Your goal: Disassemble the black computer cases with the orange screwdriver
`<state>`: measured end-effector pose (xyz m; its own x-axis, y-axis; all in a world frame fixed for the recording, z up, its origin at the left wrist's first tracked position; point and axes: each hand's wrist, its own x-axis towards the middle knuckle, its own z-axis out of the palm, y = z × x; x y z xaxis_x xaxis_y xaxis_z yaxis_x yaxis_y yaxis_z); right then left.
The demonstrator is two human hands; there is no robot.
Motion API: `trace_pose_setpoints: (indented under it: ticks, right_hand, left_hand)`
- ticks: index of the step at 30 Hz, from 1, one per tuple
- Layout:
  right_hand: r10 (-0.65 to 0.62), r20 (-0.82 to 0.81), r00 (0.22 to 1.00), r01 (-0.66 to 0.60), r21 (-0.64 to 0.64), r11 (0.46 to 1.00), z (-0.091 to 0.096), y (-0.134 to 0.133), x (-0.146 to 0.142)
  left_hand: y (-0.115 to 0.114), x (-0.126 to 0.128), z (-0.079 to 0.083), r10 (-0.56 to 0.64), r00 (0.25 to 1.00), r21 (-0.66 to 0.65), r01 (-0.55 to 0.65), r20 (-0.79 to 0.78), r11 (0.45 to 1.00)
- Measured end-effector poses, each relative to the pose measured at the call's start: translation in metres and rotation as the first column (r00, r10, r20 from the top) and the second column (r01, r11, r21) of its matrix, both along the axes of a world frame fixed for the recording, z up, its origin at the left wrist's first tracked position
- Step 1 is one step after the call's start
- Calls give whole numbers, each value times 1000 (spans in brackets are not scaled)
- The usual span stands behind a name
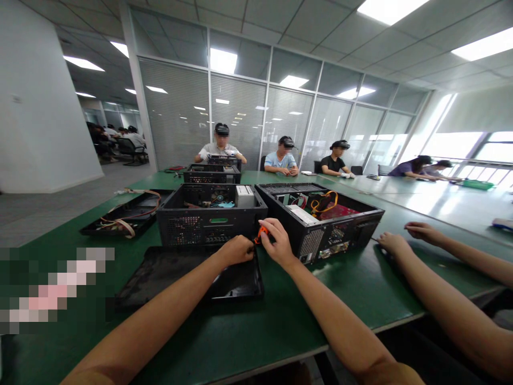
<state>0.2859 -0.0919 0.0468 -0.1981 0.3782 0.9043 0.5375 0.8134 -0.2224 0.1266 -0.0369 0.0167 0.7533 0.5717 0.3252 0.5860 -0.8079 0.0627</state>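
Observation:
An open black computer case [208, 216] stands on the green table [248, 331] in front of me, its inside showing a fan and a grey drive. My left hand [237, 249] is closed in a fist at the case's near lower edge. My right hand [276, 241] is pinched around an orange-handled screwdriver [261, 233], held against the case's right corner. A black side panel [188, 275] lies flat under my left forearm.
A second open case [320, 216] with orange cables sits to the right; another person's two hands [404, 238] rest beside it. A black panel with loose cables [124, 214] lies to the left. More cases [212, 172] and seated people are across the table.

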Motion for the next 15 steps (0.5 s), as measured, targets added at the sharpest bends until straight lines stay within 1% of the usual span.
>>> trace_pose_setpoints:
  ticks: [5,10,13,15]
  right_hand:
    - [3,16,1000,-2,-33,999,-5,4,1]
    - [-42,-2,999,42,-1,999,-4,5,-1]
    - [-18,31,999,18,11,1000,-2,2,-2]
    - [-10,54,998,10,-5,1000,-2,0,-3]
  left_hand:
    - [-1,0,0,19,1000,0,-19,-5,1000]
    - [-2,0,2,23,1000,16,-23,-19,1000]
    - [-2,0,1,23,999,9,-23,-25,1000]
    - [-2,0,1,19,999,6,-19,-27,1000]
